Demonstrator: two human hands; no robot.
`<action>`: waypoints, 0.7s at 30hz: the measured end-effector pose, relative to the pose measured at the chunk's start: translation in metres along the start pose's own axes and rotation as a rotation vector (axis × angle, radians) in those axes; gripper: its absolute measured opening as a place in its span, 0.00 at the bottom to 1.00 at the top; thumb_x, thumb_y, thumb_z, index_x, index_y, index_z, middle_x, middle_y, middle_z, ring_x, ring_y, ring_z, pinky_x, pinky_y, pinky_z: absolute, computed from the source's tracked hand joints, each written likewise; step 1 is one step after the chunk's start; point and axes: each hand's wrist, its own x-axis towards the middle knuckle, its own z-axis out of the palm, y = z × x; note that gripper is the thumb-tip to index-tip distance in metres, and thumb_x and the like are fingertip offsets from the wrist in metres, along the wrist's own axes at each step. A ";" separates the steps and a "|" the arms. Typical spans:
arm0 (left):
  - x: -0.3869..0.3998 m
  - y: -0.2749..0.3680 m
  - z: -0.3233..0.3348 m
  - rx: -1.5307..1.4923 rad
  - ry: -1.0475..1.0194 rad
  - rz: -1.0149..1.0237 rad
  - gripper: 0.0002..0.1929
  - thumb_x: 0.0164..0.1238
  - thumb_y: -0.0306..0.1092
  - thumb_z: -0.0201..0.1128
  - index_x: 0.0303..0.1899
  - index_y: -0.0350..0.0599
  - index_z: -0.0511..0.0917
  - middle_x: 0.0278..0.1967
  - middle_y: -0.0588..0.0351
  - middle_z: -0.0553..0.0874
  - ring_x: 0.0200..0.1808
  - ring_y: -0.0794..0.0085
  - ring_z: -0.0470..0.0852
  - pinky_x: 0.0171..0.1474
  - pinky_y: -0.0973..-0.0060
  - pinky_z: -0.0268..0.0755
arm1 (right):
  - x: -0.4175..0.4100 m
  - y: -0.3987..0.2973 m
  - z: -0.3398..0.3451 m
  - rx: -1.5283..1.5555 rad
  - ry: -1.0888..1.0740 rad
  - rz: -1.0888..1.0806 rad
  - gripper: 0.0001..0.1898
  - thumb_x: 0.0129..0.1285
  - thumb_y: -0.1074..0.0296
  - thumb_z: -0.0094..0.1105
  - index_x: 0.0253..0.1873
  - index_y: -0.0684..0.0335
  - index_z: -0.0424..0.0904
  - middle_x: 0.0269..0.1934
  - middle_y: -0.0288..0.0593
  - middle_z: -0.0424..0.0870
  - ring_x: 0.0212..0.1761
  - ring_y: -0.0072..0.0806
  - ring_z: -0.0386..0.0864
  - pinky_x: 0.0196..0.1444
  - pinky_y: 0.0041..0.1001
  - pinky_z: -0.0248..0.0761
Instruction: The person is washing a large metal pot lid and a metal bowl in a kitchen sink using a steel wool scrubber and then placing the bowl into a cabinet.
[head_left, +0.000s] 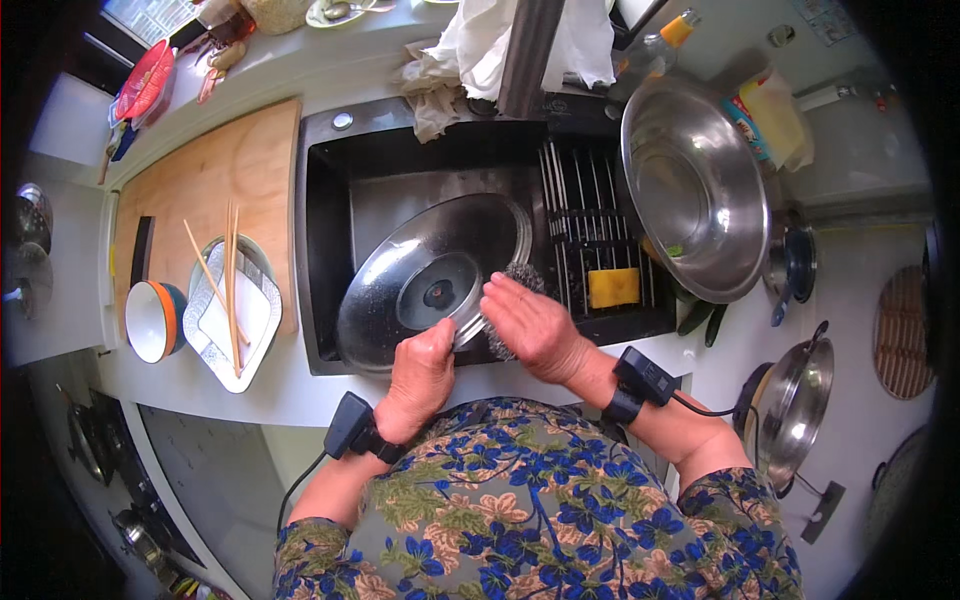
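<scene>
A large glass pot lid (382, 277) with a steel rim is tilted over the dark sink basin (326, 225). My left hand (422, 367) grips its near edge, thumb on top and the other fingers mostly hidden. A grey steel-wool scourer (525, 276) sits under my right hand (536, 326), pressed against the lid's right rim. The fingers of that hand lie flat and close together over the scourer. The lid's round centre, with a small fastening in the middle, faces up toward me.
Right of the lid, a yellow sponge (613, 288) lies on a metal rack (559, 217), beside a large steel bowl (739, 217). To the left are a wooden cutting board (262, 172), stacked bowls (146, 322), and white dishes (251, 367) with chopsticks (229, 285). The faucet (529, 56) rises behind the sink.
</scene>
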 end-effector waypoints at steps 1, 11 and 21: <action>0.000 0.002 -0.001 0.001 0.000 -0.001 0.09 0.50 0.16 0.53 0.32 0.40 0.66 0.24 0.42 0.77 0.30 0.43 0.78 0.30 0.54 0.70 | -0.003 0.011 0.002 0.001 0.000 0.000 0.15 0.50 0.77 0.53 0.44 0.73 0.76 0.45 0.58 0.80 0.53 0.48 0.78 0.56 0.37 0.73; -0.005 0.001 -0.008 -0.009 -0.017 0.010 0.10 0.49 0.16 0.54 0.32 0.41 0.67 0.24 0.43 0.76 0.31 0.44 0.78 0.30 0.55 0.69 | -0.001 0.053 -0.002 0.038 0.037 0.228 0.15 0.51 0.79 0.50 0.45 0.70 0.77 0.45 0.55 0.81 0.52 0.48 0.78 0.56 0.37 0.73; -0.004 0.004 -0.010 -0.003 -0.012 0.039 0.10 0.47 0.15 0.53 0.32 0.41 0.67 0.22 0.44 0.75 0.28 0.46 0.78 0.29 0.57 0.69 | -0.009 0.059 0.002 -0.011 0.048 0.226 0.18 0.51 0.81 0.49 0.49 0.71 0.75 0.48 0.57 0.79 0.53 0.50 0.77 0.55 0.38 0.73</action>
